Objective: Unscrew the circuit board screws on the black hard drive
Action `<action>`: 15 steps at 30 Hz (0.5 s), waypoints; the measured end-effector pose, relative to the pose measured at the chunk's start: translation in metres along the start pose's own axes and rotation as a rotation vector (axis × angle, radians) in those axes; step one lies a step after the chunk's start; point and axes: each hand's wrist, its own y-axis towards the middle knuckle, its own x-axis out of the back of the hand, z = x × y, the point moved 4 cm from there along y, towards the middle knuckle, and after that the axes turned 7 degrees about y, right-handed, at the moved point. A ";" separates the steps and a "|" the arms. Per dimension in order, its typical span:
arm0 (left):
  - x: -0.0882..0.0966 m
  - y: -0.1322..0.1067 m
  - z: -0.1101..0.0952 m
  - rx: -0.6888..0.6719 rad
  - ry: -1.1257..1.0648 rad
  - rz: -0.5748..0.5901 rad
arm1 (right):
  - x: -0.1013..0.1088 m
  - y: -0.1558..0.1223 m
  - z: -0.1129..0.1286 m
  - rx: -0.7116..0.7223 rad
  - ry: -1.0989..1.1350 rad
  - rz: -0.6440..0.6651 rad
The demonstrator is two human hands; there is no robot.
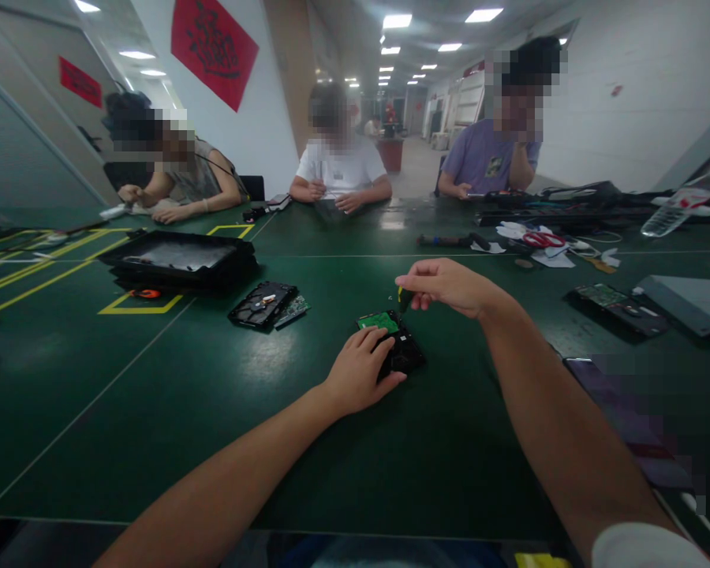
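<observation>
A black hard drive (409, 352) with a green circuit board (379, 321) lies on the green table in front of me. My left hand (364, 364) rests over its left side, fingers on top and thumb along the near edge, holding it down. Just above the drive's far right corner is my right hand (441, 285), its fingers closed round a short screwdriver (403, 297) with a black and yellow handle. The screwdriver points down; whether its tip touches the drive I cannot tell. A few tiny bits, perhaps screws, lie beside it.
Left of the drive lie another hard drive (263, 304) and a loose circuit board (293, 311). Stacked black trays (177, 260) stand farther left. At right are a third drive (618, 310), a grey box (686, 304), red-handled scissors (543, 239) and a bottle (680, 207). Three people sit opposite.
</observation>
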 end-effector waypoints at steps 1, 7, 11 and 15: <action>0.000 0.000 0.000 -0.001 0.001 0.002 | 0.000 0.001 -0.002 -0.024 0.006 -0.030; -0.002 0.000 0.000 -0.008 0.011 0.002 | -0.007 0.003 -0.002 -0.045 0.007 -0.076; -0.001 0.000 0.000 0.003 -0.004 -0.002 | -0.012 0.003 0.000 -0.025 0.063 -0.014; -0.001 0.000 -0.001 0.003 -0.016 0.000 | -0.013 0.001 -0.001 -0.061 0.185 0.056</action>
